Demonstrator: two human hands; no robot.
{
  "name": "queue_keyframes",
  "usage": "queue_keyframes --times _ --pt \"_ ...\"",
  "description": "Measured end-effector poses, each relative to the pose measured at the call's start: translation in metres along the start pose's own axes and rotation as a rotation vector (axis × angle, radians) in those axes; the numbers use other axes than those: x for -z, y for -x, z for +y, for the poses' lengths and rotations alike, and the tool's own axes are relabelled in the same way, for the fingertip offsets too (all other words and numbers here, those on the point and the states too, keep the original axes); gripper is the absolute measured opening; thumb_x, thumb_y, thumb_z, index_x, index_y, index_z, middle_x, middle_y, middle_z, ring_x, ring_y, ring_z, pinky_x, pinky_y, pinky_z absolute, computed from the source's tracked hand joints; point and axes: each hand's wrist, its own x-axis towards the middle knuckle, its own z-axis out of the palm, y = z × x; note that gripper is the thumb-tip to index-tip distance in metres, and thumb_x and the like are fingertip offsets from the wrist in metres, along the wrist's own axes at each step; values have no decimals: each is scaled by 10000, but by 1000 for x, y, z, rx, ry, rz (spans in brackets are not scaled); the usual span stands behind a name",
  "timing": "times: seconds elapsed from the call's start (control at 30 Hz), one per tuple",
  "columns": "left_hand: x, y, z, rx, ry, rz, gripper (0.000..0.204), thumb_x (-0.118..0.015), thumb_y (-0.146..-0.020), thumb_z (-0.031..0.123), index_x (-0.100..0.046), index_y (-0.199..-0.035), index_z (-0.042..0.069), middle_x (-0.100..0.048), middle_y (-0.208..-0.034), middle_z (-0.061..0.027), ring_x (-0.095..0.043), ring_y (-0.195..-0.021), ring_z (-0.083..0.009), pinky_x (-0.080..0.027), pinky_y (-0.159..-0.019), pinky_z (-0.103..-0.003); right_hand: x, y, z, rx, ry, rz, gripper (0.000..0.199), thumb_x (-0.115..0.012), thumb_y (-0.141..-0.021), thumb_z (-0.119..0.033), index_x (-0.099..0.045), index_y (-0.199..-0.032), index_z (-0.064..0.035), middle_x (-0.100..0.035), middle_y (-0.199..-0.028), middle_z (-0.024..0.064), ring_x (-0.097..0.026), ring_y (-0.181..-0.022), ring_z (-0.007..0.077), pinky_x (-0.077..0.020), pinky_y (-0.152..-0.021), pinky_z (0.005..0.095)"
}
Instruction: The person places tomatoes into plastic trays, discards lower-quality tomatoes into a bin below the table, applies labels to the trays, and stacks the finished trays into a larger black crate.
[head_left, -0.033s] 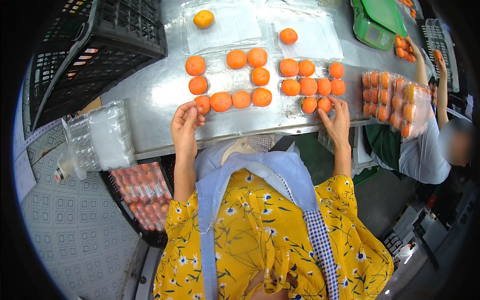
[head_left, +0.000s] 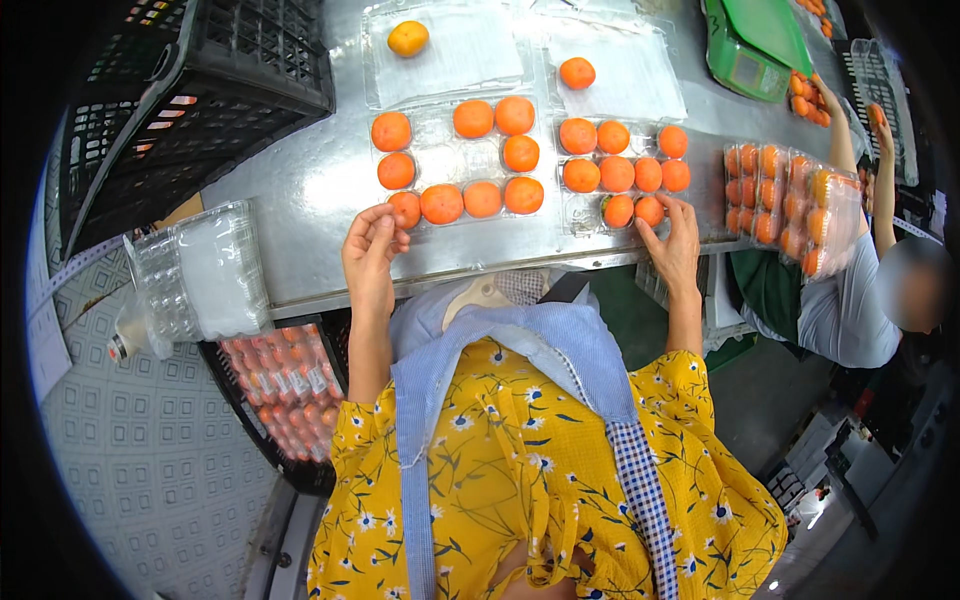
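Left hand (head_left: 370,250): Your grip, left of centre in the frame, is drawn in narrow, thumb and fingertips about the left fruit (head_left: 407,207).
Left fruit: It sits in the lower-left corner of the left tray (head_left: 456,155).
Right hand (head_left: 678,245): Your grip, right of centre, pinches the right fruit (head_left: 649,209) between thumb and forefinger, spread only to its width.
Right fruit: It is in the lowest row of the right tray (head_left: 580,216), just beside another fruit.
Handling: Each fruit looks fairly light and firm, with smooth skin that may slip and could bruise under your fingertips; judge pressure gently.
Hold: You do best across the round sides, at the widest part, thumb opposite fingers.
Trays: The clear plastic looks thin and bendy; support it from below or along the rim.
Bench (head_left: 290,225): Its metal top carries both trays at upper centre; a black crate (head_left: 250,85) stands upper left, a green scale (head_left: 762,45) upper right.
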Motion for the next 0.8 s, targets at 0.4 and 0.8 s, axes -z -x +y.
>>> queue_keyframes --times 0.4,0.8 --pt "-17 4 -3 -30 -49 -45 189 -516 -878 140 -540 -1037 42 -586 -864 -35 -527 -689 -80 -430 -621 -211 10 -9 -14 -160 -767 232 459 -672 -695 -8 -475 -1110 11 -539 -1037 95 -528 -954 181 -408 -858 311" --pt "-89 18 29 121 50 -628 423 -552 -864 223 -421 -1203 6 -575 -938 -60 -535 -752 -93 -446 -672 -234 2 -34 -145 510 -890 -161 595 -711 -616 -59 -442 -1142 2 -525 -1049 131 -511 -979 216 -395 -881 349"
